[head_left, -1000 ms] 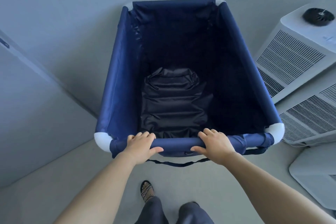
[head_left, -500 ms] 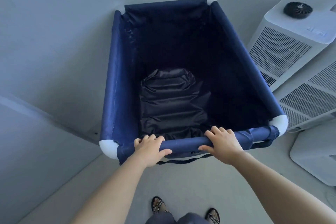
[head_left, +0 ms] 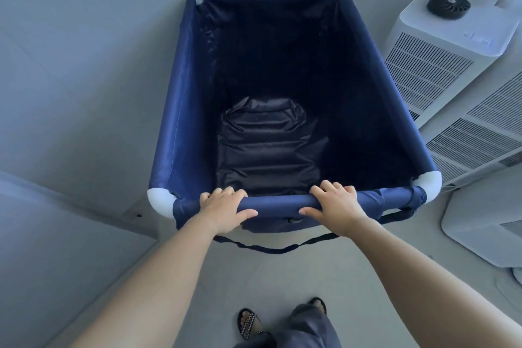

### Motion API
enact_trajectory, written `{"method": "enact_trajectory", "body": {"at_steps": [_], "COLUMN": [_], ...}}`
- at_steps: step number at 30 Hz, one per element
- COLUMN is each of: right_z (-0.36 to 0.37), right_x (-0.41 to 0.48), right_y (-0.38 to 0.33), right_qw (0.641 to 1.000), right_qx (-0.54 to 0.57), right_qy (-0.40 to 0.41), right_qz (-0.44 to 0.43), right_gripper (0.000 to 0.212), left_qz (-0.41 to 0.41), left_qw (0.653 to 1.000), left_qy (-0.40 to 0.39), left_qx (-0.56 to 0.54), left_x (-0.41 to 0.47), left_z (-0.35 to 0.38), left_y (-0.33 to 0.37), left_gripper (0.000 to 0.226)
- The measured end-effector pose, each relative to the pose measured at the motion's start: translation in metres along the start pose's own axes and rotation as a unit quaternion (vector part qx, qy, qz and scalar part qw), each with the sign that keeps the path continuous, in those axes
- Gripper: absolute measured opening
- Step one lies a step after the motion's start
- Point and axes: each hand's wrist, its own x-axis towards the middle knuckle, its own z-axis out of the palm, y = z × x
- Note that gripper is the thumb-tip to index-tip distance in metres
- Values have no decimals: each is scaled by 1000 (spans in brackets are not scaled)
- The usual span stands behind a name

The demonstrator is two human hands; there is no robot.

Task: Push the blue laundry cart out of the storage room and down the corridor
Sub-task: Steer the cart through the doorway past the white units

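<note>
The blue laundry cart [head_left: 180, 110] fills the middle of the head view, a deep navy fabric bin with white rounded corners. Its far end sits against the corner of the grey walls. A dark folded bag [head_left: 265, 147] lies on its bottom. My left hand [head_left: 223, 209] grips the near top rail left of centre. My right hand [head_left: 336, 206] grips the same rail right of centre. A dark strap [head_left: 276, 248] hangs loose below the rail.
Two white appliances with vent grilles [head_left: 435, 65] [head_left: 477, 138] stand close along the cart's right side, and a third white unit [head_left: 485, 229] sits nearer me. A grey wall [head_left: 84, 65] runs along the left, with a door panel [head_left: 50, 248] near it. My sandalled feet [head_left: 250, 322] stand on pale floor.
The cart and the view have shifted: the cart now sits more central and turned slightly, the appliances have come closer on the right, and my feet have stepped. Both hands keep their grip.
</note>
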Motion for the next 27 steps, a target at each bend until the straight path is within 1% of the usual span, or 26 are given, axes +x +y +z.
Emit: {"method": "enact_trajectory", "body": {"at_steps": [9, 13, 16, 20, 27], "right_z": [-11, -20, -27, -33, -46], "right_x": [35, 56, 74, 95, 128], "right_y": [-3, -1, 4, 8, 12], "right_qw": [1000, 1000, 999, 999, 997], "right_qx": [11, 10, 8, 22, 35], "right_qy": [-1, -19, -34, -49, -61], "right_qz": [12, 18, 15, 6, 17], "right_gripper": [59, 62, 63, 64, 63], "left_qz": [7, 2, 1, 13, 13], "left_qw": [1000, 999, 1000, 1000, 1000], "left_qy": [27, 35, 29, -7, -7], "left_qx": [14, 11, 8, 1, 11], "left_x": [35, 53, 68, 89, 123], "left_z": [-20, -33, -43, -61, -85], "left_y": [-16, -19, -22, -29, -36], "left_gripper": [46, 48, 44, 36, 37]}}
